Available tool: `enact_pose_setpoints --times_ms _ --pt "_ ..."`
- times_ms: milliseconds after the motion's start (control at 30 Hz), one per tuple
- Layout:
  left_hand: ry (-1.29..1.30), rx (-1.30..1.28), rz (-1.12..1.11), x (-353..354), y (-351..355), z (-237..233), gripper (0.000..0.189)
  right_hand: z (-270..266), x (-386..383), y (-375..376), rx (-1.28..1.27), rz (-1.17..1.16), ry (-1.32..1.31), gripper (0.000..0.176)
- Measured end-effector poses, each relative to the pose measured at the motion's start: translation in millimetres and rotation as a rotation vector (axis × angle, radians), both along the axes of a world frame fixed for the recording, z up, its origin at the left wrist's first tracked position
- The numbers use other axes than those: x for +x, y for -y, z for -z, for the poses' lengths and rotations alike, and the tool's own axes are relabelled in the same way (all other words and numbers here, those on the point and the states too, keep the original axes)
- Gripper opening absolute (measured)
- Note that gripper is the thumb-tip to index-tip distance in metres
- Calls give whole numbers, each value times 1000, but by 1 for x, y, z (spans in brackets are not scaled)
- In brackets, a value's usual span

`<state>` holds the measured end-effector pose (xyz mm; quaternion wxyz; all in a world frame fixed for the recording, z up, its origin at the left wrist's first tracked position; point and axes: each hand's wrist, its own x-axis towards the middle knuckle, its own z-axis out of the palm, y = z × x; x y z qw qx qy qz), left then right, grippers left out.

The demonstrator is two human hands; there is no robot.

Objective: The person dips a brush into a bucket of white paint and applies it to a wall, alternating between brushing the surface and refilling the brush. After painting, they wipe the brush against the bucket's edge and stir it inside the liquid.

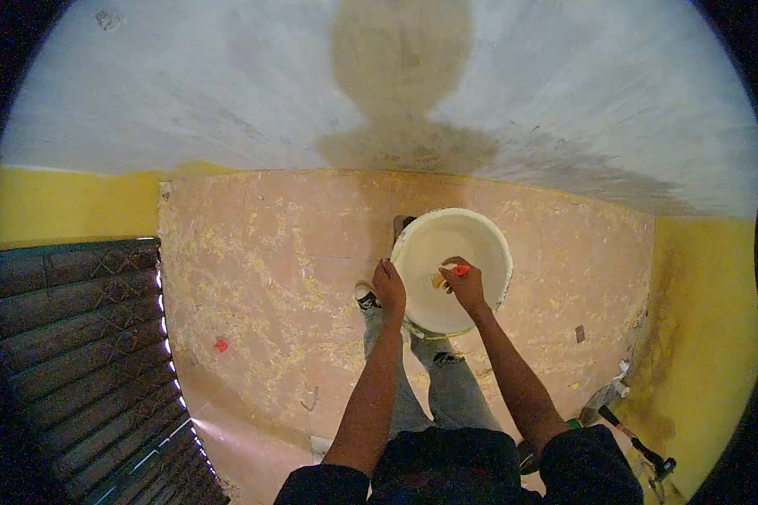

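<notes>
Head camera, single view: worn at head height, fisheye lens with a dark round border. Faces forward and steeply down over the person's own arms and legs to the floor (253, 252); wall (581, 101) curves across the top. Left hand (389, 288) and right hand (465, 286) sit near centre at the white bucket (480, 231), an arm's length off.

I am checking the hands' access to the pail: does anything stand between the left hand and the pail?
Nothing visible does. The left hand is already at the pail, on its near-left rim. The right hand is over the pail's opening and holds a small red tool.
</notes>
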<state>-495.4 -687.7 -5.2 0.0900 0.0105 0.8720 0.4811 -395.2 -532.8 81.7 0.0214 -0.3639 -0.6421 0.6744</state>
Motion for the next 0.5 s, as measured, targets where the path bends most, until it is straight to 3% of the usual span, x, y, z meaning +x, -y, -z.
enact_pose_setpoints --times_ms 167,267,400,500 --pt "52 6 -25 -1 -2 -6 38 42 24 17 -252 381 37 18" --pt "58 21 -37 0 -1 4 40 48 28 21 -267 425 73 18" --pt "43 -45 -33 1 1 12 39 69 32 10 -330 385 71 23" --pt "-64 -53 -57 3 0 24 36 63 24 -7 -365 184 76 17"
